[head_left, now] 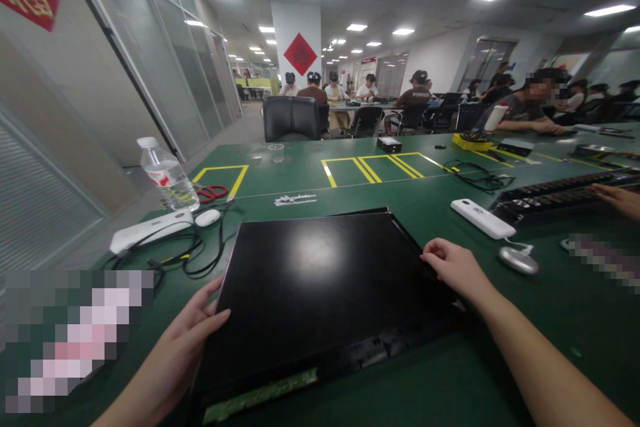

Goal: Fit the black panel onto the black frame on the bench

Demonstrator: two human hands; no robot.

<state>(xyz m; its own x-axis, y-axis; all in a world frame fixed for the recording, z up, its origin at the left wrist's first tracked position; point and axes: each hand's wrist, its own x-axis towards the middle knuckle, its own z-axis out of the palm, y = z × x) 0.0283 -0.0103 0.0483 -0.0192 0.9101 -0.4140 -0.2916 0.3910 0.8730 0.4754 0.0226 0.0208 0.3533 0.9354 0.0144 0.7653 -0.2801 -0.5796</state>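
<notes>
A dark, glossy LCD panel (310, 280) lies in front of me, a ceiling light mirrored in it. A green circuit board strip (263, 395) shows along its near edge. Black frame edging (405, 230) runs past the panel's right side and far corner. My left hand (193, 330) grips the panel's left edge, thumb on top and fingers at the side, partly hidden. At the right edge, my right hand (453, 270) is closed, with thumb and forefinger pinching the black edging. What lies beneath the panel is hidden.
On the left are a water bottle (167, 177), red-handled scissors (213, 193), a white device (150, 230) and black cables (200, 267). White scraps (295, 199) lie beyond the panel. To the right are a white power bank (483, 219), a silver puck (519, 260) and another person's hand (617, 199).
</notes>
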